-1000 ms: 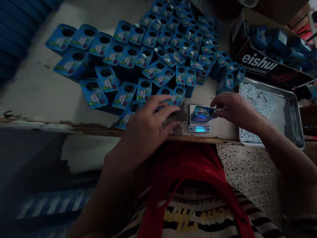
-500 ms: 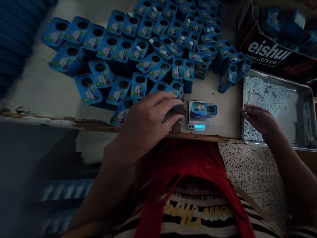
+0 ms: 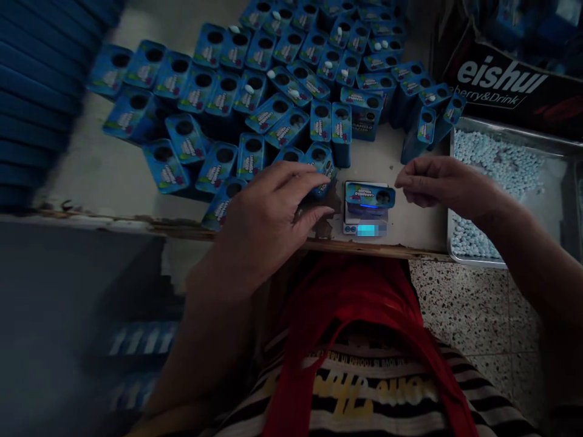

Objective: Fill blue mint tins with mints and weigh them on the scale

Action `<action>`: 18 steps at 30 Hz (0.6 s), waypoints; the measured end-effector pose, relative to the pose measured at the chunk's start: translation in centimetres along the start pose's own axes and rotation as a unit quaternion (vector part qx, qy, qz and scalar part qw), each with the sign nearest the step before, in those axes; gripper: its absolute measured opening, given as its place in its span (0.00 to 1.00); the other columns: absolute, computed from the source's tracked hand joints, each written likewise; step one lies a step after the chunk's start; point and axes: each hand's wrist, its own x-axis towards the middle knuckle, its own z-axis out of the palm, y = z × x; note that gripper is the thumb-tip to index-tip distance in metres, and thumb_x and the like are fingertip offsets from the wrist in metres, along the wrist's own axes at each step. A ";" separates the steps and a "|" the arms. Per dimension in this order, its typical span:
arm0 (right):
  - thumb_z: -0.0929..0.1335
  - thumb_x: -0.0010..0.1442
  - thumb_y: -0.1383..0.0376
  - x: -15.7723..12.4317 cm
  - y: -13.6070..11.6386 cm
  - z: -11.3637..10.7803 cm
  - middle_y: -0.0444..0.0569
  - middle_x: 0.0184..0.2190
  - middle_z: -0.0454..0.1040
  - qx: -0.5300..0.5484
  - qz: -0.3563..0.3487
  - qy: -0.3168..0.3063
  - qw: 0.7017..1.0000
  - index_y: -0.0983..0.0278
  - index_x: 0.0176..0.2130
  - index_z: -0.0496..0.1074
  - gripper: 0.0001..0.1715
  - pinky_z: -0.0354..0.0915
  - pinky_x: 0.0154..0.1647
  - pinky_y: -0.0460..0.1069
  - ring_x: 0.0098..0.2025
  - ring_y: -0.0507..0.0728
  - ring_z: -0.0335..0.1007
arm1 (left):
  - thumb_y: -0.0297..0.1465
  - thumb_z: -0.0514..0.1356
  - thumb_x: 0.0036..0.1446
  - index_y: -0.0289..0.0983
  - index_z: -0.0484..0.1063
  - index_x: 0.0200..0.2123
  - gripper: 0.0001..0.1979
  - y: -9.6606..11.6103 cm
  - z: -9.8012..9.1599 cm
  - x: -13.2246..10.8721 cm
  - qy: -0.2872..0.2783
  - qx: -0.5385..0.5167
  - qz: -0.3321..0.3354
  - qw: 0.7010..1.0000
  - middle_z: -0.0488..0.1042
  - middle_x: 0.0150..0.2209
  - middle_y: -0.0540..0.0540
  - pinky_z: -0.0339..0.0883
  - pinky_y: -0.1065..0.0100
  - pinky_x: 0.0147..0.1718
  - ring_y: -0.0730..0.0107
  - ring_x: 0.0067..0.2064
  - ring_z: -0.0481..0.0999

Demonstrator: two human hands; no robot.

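A blue tin (image 3: 368, 195) with a round hole in its top lies on a small white scale (image 3: 365, 229) with a lit display, near the table's front edge. My right hand (image 3: 444, 186) hovers just right of that tin, fingertips pinched together; anything between them is too small to see. My left hand (image 3: 273, 212) rests on the table left of the scale. Its fingers are stretched out and touch the nearest blue tin (image 3: 320, 161) of a large cluster.
Several upright blue tins (image 3: 255, 97) crowd the table's back and left, some with white pellets on top. A metal tray (image 3: 460, 258) of pale blue pellets (image 3: 489, 158) sits at the right. Behind it stands a dark cardboard box (image 3: 501, 85). Blue stacks (image 3: 31, 91) rise at far left.
My right hand left the tin on the scale, went right to the pellet tray, and has come back beside the tin with pinched fingers. My left hand stayed put.
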 end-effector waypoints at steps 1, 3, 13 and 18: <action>0.81 0.68 0.60 0.2 -0.3 0.2 0.46 0.28 0.78 0.005 0.000 -0.005 1.000 0.63 0.41 0.82 0.10 0.61 0.26 0.46 0.27 0.50 0.68 | 0.40 0.58 0.76 0.42 0.79 0.62 0.19 -0.2 0.1 -0.1 -0.001 -0.001 0.002 1.000 0.80 0.63 0.42 0.78 0.44 0.68 0.49 0.67 0.80; 0.81 0.67 0.61 0.4 -0.5 0.6 0.46 0.29 0.79 0.002 -0.005 -0.008 1.000 0.64 0.44 0.83 0.10 0.64 0.26 0.47 0.27 0.51 0.71 | 0.38 0.59 0.76 0.43 0.79 0.62 0.17 -0.6 0.5 -0.2 0.003 -0.008 0.013 1.000 0.80 0.64 0.42 0.78 0.46 0.68 0.50 0.67 0.80; 0.73 0.64 0.59 -0.5 0.0 1.5 0.45 0.30 0.80 -0.033 -0.041 0.049 0.997 0.63 0.42 0.84 0.12 0.64 0.29 0.48 0.26 0.51 0.69 | 0.32 0.68 0.71 0.41 0.76 0.65 0.21 -0.4 5.1 2.0 0.016 -0.068 0.108 0.992 0.80 0.63 0.38 0.77 0.49 0.66 0.48 0.64 0.81; 0.70 0.55 0.63 0.1 1.7 -3.9 0.47 0.32 0.77 -0.010 -0.067 0.225 0.972 0.61 0.40 0.76 0.11 0.64 0.35 0.50 0.31 0.55 0.68 | 0.28 0.71 0.68 0.36 0.75 0.67 0.26 2.0 7.8 4.1 -0.040 -0.046 0.152 0.987 0.81 0.62 0.35 0.78 0.46 0.65 0.44 0.64 0.81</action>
